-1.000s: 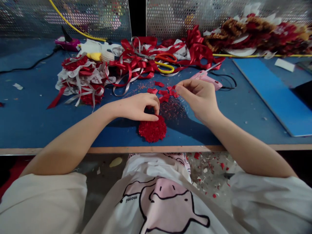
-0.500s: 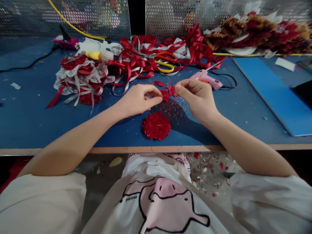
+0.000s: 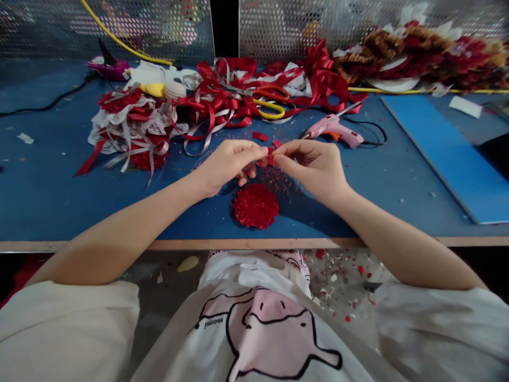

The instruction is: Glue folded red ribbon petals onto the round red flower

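Note:
Over the table, the fingertips of my left hand (image 3: 236,162) and my right hand (image 3: 312,164) almost meet. Both pinch a small red ribbon piece (image 3: 270,154) between them; the fingers partly cover it. Just below lies a round red ribbon rosette (image 3: 255,206), flat on the blue table (image 3: 191,220). Another cut ribbon scrap (image 3: 260,136) rests behind my fingertips. Beyond my right hand is a pink glue gun (image 3: 336,131) on its side, its nozzle pointing left.
Tangled red and silver ribbons (image 3: 222,106) with orange-and-yellow-handled scissors (image 3: 271,103) lie behind my hands. A pile of lace rosettes (image 3: 133,127) is to the left. At right are a bright blue board (image 3: 441,154) and brown-and-red trimmings (image 3: 429,58). A purple tool (image 3: 108,69) stands at the back left.
My hands have come together and turned so that the thumbs and fingertips meet at one red ribbon piece. The right hand has shifted slightly down and left, uncovering the glue gun's nozzle.

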Tool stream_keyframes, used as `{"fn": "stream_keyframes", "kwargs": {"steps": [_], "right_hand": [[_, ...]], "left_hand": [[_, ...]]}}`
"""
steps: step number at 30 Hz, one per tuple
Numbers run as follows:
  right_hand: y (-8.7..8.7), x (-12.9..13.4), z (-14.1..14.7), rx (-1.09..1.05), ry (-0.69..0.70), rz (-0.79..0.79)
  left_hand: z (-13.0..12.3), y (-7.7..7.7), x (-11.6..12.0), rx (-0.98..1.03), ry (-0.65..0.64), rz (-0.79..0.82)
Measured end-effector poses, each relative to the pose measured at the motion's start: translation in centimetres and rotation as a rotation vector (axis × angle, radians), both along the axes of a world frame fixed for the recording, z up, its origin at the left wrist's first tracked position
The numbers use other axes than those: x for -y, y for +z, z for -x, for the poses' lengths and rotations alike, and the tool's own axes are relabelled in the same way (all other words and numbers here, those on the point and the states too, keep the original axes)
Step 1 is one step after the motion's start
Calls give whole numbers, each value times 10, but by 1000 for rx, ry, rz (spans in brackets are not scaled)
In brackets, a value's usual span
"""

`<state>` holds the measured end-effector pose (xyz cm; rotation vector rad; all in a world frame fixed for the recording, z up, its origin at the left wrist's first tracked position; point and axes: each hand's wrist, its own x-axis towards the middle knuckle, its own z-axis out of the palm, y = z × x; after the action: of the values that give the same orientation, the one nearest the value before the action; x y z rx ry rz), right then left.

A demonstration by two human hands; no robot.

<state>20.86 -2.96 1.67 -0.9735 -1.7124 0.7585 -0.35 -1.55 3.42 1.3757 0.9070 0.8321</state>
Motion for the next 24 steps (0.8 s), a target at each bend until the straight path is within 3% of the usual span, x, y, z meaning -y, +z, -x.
{"fn": "stream_keyframes", "kwargs": {"steps": [6, 13, 18, 21, 24], "right_hand": [[-2, -1, -2, 36, 25, -87], [4, 6, -3, 180, -62, -243], [2, 6, -2, 167, -73, -184], [2, 5, -3, 160, -77, -189], [2, 3, -4, 196, -77, -252]], "left_hand": [[-1, -5, 0, -15, 11, -54], [0, -8, -1, -83, 59, -239], [0, -6, 0, -130, 58, -345], [0, -5, 1, -109, 52, -265], [-1, -2, 3, -45, 12, -75]]}}
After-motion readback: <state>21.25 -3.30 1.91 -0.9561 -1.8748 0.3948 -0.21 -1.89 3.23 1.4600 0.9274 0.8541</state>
